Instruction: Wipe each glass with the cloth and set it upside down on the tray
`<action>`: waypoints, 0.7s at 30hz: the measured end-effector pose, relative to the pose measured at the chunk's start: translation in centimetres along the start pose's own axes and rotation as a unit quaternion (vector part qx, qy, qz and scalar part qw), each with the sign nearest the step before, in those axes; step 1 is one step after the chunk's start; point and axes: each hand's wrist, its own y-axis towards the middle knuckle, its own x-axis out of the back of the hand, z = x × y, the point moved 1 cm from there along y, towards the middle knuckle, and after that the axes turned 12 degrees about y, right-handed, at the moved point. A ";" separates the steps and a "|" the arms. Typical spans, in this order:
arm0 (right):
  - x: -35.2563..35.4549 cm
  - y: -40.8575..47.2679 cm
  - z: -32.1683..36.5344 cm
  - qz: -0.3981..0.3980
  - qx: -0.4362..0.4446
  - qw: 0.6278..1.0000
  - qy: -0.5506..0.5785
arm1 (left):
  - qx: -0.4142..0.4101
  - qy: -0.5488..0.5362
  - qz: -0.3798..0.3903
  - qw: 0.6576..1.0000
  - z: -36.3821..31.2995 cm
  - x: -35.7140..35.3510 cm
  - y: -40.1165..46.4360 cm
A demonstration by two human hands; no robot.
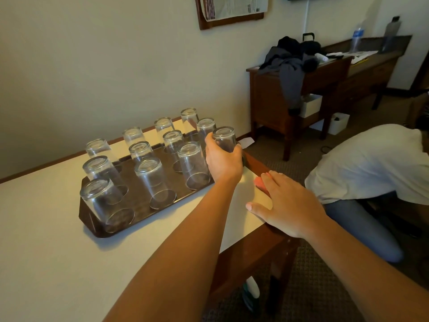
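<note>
— What carries it all?
— A pale counter (46, 263) with a dark wood edge.
— And directly on it?
— A brown tray (139, 206) of upturned glasses (153, 180), and a pink cloth (261, 183) near the right edge.

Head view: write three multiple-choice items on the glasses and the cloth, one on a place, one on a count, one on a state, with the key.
1. Where is the pink cloth? A on the tray; B under the right hand at the white table's edge; C on the floor.
2. How many clear drinking glasses show? A eight; B ten; C twelve.
3. The clear glass gripped by the left hand is: A upside down; B lying sideways; C upright.
Key: B, pink shows beneath the fingers; C, three rows of four; A, its thick base faces up.
</note>
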 end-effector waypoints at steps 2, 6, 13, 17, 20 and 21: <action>0.1 -0.1 0.0 -0.004 0.002 1.000 -0.003 | -0.002 0.012 0.008 1.000 -0.1 0.1 0.0; 0.1 -0.2 0.1 -0.010 0.016 1.000 -0.004 | -0.011 0.035 0.054 0.998 0.0 0.2 -0.5; 0.1 -0.2 0.0 -0.017 0.013 1.000 -0.021 | -0.049 0.009 0.146 0.988 -0.6 3.2 -4.1; 0.3 -0.2 0.3 0.020 -0.007 1.000 -0.024 | -0.071 0.018 0.186 0.980 0.6 8.2 -8.4; 0.6 -0.5 0.8 0.021 -0.012 1.000 -0.002 | -0.079 0.100 0.164 0.978 3.3 13.9 -10.6; 0.5 -0.5 0.9 0.016 -0.008 1.000 0.003 | -0.078 0.125 0.147 0.978 4.2 15.8 -11.2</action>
